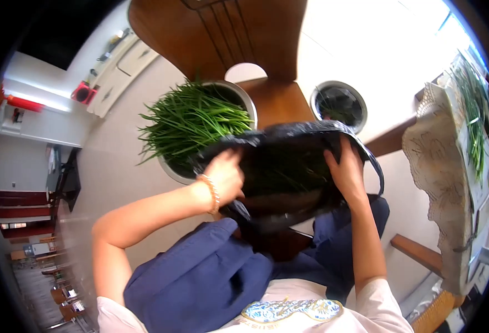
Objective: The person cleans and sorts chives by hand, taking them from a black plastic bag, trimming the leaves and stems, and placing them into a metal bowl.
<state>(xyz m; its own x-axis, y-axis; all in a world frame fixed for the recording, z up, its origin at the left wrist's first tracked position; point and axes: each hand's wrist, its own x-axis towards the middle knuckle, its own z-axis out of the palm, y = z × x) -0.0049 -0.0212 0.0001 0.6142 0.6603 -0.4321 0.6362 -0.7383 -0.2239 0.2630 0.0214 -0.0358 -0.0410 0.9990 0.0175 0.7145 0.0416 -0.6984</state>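
Observation:
A black plastic bag (289,213) hangs open above the person's lap, with some dark green stalks dimly seen inside. My left hand (226,176), with a beaded bracelet at the wrist, is closed on the bag's left rim. On the opposite side my right hand (346,171) grips the bag's right rim, thumb inside. Just beyond my left hand, long green stalks (200,119) are heaped in a metal basin (247,100) on the wooden chair.
The wooden chair (277,102) stands in front. A second basin (361,105) with a dark liner and some greens is on the floor. At right, a table with a lace cloth (436,133) bears more green stalks (476,127). A white drawer cabinet (119,72) stands at upper left.

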